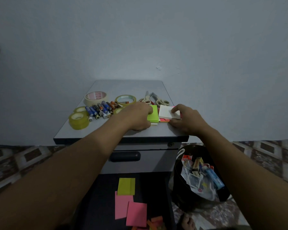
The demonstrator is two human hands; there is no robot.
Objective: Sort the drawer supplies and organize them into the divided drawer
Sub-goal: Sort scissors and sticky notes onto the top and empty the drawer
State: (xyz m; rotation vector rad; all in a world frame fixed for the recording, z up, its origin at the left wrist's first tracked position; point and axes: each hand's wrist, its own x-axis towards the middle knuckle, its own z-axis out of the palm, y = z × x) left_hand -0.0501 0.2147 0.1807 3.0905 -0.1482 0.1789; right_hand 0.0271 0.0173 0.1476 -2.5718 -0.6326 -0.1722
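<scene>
Notepads: the green pad (153, 113) and the white pad (166, 112) lie side by side at the front right of the cabinet top (131, 87). Both rest on a thin layer of pink and orange notes (165, 120).
Left hand: the left hand (136, 117) curls over the green pad's left side, fingers on its top face and thumb low at the near edge. It holds that pad.
Right hand: the right hand (185, 121) pinches the white pad, thumb on top and fingers tucked at its near edge.
Step in hand: as I judge it, gathering the paper pads to carry down to the drawer.
Doing it well: lift each pad as one block, squeezing through its thickness so the sheets do not fan out. Either take the loose notes beneath too or leave them flat for a second trip. Draw both pads straight back over the front edge.
Destination: the drawer (103, 188) stands open below and holds a yellow pad (125, 186) and pink pads (131, 211). Paper belongs beside those. Its dividers are too dark to make out.
Neighbours: batteries (101, 109) and tape rolls (78, 121) sit just left of the left hand, and scissors (154, 100) lie behind the pads. Keep the left wrist high so no battery gets knocked and rolls.
Further out: the black bucket (186, 193) on the floor to the right holds mixed supplies not yet sorted.
</scene>
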